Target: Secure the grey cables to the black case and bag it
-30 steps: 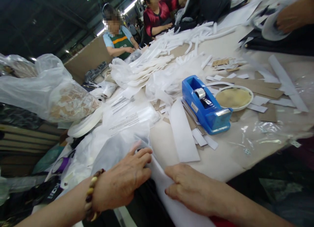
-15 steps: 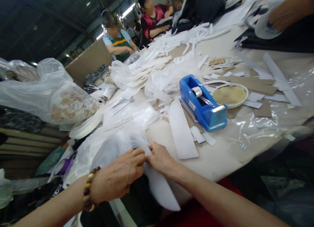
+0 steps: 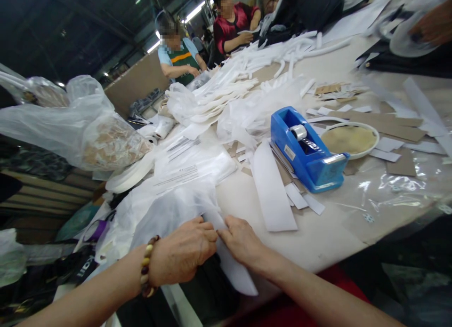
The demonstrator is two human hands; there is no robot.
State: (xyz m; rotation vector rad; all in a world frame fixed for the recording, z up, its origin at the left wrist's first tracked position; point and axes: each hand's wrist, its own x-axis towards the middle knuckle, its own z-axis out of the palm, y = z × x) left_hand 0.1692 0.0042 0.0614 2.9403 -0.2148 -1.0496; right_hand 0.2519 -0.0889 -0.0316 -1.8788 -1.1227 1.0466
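Observation:
My left hand (image 3: 185, 251), with a bead bracelet on the wrist, is closed at the upper edge of a black fabric item (image 3: 212, 289). Its fingertips are curled under, so their exact grip is partly hidden. Close beside it, my right hand (image 3: 243, 240) pinches the edge of a long white strip (image 3: 238, 273) between thumb and fingers. The strip lies slantwise along the black item, its lower end hanging near the table edge. Behind both hands spreads a cloudy plastic bag (image 3: 169, 209). Another white strip (image 3: 273, 190) lies flat to the right.
A blue tape dispenser (image 3: 307, 150) stands right of centre, with a white-rimmed round dish (image 3: 349, 139) behind it. Card pieces (image 3: 402, 162) lie around. A stuffed plastic bag (image 3: 109, 143) sits at left. Two co-workers sit across the table; another person's hand (image 3: 432, 23) is at upper right.
The camera view has turned slightly, so the table things appear farther right. Both hands keep their places at the black item and strip, the right hand's fingers shifting slightly along the strip.

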